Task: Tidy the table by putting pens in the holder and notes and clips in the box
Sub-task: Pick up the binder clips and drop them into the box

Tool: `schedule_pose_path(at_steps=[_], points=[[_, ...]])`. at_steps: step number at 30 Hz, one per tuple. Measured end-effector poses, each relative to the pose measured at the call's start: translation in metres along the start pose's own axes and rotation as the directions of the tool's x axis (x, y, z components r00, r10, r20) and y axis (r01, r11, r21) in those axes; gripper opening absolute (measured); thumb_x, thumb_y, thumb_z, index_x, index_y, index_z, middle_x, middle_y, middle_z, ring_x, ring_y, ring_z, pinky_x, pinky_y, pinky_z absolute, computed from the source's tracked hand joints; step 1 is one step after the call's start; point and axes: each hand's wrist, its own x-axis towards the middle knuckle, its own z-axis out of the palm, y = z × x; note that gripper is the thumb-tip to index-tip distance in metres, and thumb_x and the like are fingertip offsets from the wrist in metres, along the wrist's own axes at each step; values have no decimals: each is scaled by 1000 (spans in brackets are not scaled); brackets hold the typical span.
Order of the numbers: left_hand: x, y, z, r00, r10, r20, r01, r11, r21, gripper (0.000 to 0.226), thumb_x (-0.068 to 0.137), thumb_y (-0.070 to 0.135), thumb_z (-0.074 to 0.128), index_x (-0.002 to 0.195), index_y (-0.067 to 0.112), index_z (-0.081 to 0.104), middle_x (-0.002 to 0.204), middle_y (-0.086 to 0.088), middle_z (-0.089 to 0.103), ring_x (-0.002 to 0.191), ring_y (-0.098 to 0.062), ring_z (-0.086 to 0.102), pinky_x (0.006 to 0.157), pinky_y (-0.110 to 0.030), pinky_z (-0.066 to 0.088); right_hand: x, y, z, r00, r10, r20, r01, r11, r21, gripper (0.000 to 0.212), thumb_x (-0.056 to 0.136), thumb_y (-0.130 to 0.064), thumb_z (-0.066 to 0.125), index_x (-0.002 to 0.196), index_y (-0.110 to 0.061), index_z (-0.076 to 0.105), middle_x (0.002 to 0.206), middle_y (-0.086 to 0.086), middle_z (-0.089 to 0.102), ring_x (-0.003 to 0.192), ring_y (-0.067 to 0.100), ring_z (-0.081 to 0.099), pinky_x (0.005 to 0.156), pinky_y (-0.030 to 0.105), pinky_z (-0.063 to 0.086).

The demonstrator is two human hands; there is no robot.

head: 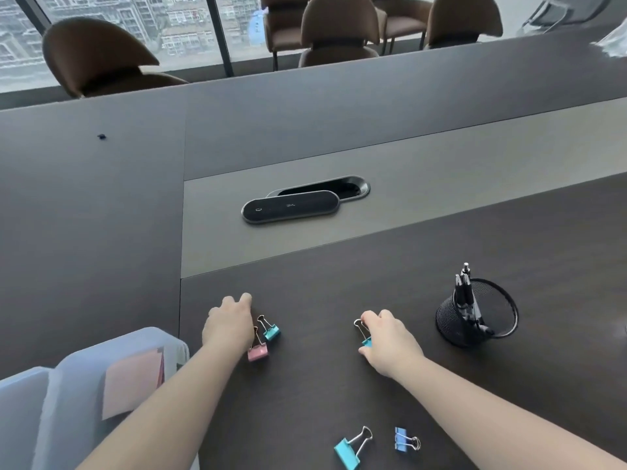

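My left hand rests over a pink binder clip, fingers curled around its wire handles; a teal clip lies just to its right. My right hand pinches another teal clip between thumb and fingers. Two more clips lie near the front edge: a large teal one and a small blue one. The black mesh pen holder stands at the right with several dark pens in it. The translucent box at the lower left holds pink sticky notes.
A black oval speaker device lies by a cable slot in the grey middle strip of the table. Brown chairs stand along the far side before the windows. A small dark speck sits far left.
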Motion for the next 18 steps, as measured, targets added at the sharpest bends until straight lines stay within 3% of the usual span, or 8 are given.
schedule_pose_path(at_steps=[5,9,11,13,15,16,18], points=[[-3,-6,5,1000,-11,-7,10,999,-47,41,84,3,46,122,16,39,118,-10,44,92,-28,38,74,-35,40,5,-1,-4,1000,27,9,-27,999,23,36,85,-20,52,120,-14,45,117,8,47,111,29,49,76,31,39],[-6,-8,4,998,-62,-3,60,975,-213,37,85,5,39,119,6,54,121,-14,55,111,-33,52,88,-37,43,6,2,-10,997,70,41,-73,995,73,28,83,-30,52,104,-11,50,102,4,40,92,25,45,73,29,38],[-8,-6,1,995,-94,30,98,916,-389,24,84,6,38,96,5,59,104,-14,61,95,-33,55,78,-34,42,5,6,-14,994,81,72,-86,994,73,24,83,-31,50,97,-12,47,101,4,38,89,24,42,74,29,38],[-9,1,-1,991,-108,74,130,869,-477,13,84,16,41,75,12,48,86,-8,60,77,-27,52,68,-32,37,3,9,-16,992,80,97,-87,994,64,24,84,-29,49,101,-12,48,105,6,42,91,25,43,75,28,37],[-10,10,-1,990,-99,101,134,884,-448,21,85,36,49,82,15,46,89,-2,63,79,-22,55,67,-29,39,0,14,-17,992,73,105,-81,994,76,14,84,-22,47,96,-15,49,111,8,49,94,26,46,74,28,36],[-11,14,0,991,-91,103,125,905,-407,30,84,43,53,87,15,45,92,-1,62,79,-20,57,65,-27,40,-4,14,-20,991,65,115,-74,994,75,2,85,-17,44,83,-18,45,109,7,50,92,26,45,74,27,35],[-14,21,3,991,-75,110,108,936,-335,38,83,47,57,93,13,43,88,2,57,68,-13,56,56,-25,41,-7,19,-21,990,66,128,-75,995,65,29,86,-11,40,64,-25,28,105,5,50,88,25,41,73,26,33]])
